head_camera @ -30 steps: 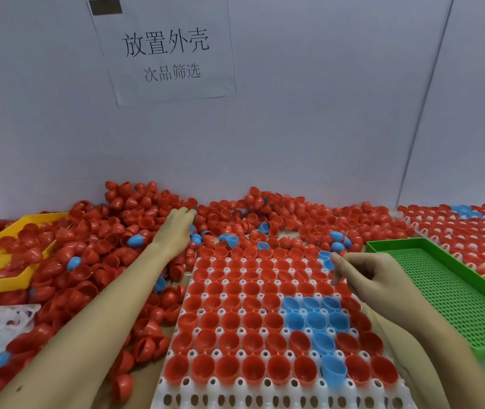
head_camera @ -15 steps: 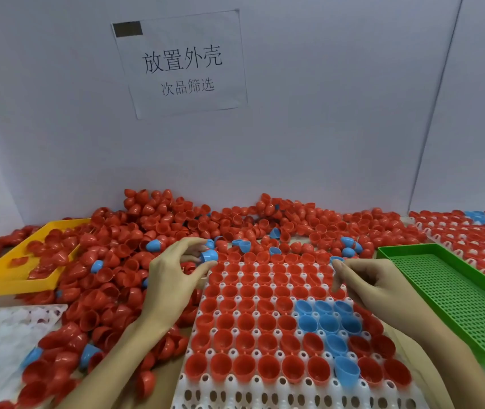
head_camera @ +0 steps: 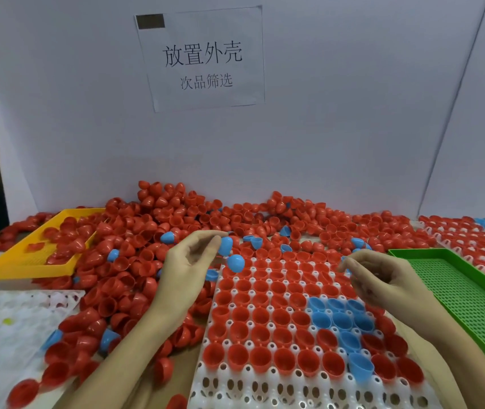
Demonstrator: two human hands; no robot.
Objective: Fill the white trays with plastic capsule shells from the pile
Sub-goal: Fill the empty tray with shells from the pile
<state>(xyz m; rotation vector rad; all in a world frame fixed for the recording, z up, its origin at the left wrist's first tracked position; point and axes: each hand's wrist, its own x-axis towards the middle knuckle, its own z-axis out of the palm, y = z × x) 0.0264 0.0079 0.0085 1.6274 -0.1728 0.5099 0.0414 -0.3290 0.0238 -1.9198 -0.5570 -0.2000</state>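
A white tray (head_camera: 235, 388) lies in front of me, most of its cups filled with red shells and a patch of blue ones (head_camera: 338, 317). Behind and left of it spreads the pile of red capsule shells (head_camera: 146, 231) with a few blue ones mixed in. My left hand (head_camera: 188, 264) hovers at the tray's far left corner and pinches a blue capsule shell (head_camera: 227, 245); a second blue half (head_camera: 236, 263) hangs just below it. My right hand (head_camera: 383, 278) is over the tray's far right, fingers curled, with bits of a blue shell (head_camera: 344, 258) showing at the fingertips.
A yellow tray (head_camera: 28, 261) holding red shells sits at the back left. A green mesh tray (head_camera: 456, 290) lies to the right, and a filled white tray (head_camera: 471, 234) beyond it. Another white tray (head_camera: 8, 320) is at the near left. A white wall with a paper sign stands behind.
My left hand drew back from the pile to the tray's far left corner, now pinching a blue shell. My right hand has hardly moved. The view tilted upward.
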